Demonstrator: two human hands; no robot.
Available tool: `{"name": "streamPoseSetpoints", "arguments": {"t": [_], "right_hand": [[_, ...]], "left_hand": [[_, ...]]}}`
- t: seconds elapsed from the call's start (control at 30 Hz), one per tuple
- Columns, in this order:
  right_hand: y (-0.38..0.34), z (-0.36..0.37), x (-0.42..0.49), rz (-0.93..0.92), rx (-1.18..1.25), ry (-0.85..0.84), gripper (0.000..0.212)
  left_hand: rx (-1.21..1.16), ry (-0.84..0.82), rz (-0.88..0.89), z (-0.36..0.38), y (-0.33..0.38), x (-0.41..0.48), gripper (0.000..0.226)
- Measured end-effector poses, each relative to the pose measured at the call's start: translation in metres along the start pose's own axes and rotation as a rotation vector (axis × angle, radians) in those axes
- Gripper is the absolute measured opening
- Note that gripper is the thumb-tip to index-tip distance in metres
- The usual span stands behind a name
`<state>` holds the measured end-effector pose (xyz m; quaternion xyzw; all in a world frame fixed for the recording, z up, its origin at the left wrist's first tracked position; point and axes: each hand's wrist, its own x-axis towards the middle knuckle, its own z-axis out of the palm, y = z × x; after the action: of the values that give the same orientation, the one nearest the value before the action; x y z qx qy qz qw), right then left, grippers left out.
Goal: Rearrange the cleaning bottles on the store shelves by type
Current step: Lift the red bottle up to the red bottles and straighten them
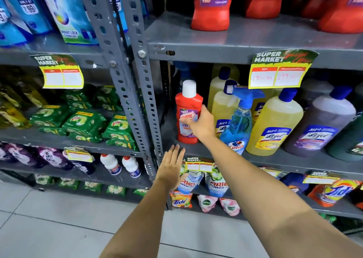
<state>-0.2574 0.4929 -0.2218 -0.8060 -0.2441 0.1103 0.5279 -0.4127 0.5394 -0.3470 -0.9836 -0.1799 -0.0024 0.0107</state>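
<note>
One red bottle (188,112) stands at the left end of the middle shelf (275,159), my right hand (200,124) wrapped around its label; my left hand (172,163) hovers flat and empty. Next, I judge: lifting it to the red bottles (212,6) above.

Open shelf floor (169,128) lies left of the red bottle (188,112), bounded by the slotted upright (145,93). To the right, the spray bottle (238,120) and yellow bottles (273,124) stand packed close.
</note>
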Motion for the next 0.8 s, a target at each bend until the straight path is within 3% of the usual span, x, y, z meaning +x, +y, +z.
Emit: {"name": "streamPoseSetpoints", "arguments": {"t": [0.23,0.37,0.57,0.73,0.8], "right_hand": [[-0.004,-0.02,-0.039,-0.148,0.01,-0.021,0.06],[-0.019,-0.052,-0.068,-0.237,0.056,-0.036,0.054],[-0.082,-0.132,-0.115,-0.429,0.161,0.106,0.049],[-0.165,-0.227,-0.133,-0.659,0.295,0.195,0.041],[-0.195,-0.261,-0.125,-0.741,0.347,0.216,0.038]], "left_hand": [[0.054,-0.058,-0.034,-0.011,0.005,0.0,0.083],[-0.145,0.017,-0.049,-0.035,0.01,-0.005,0.062],[-0.329,0.471,0.002,-0.112,0.018,-0.015,0.043],[-0.398,1.023,0.11,-0.231,0.038,-0.003,0.032],[-0.367,1.158,0.168,-0.279,0.049,0.011,0.028]]}}
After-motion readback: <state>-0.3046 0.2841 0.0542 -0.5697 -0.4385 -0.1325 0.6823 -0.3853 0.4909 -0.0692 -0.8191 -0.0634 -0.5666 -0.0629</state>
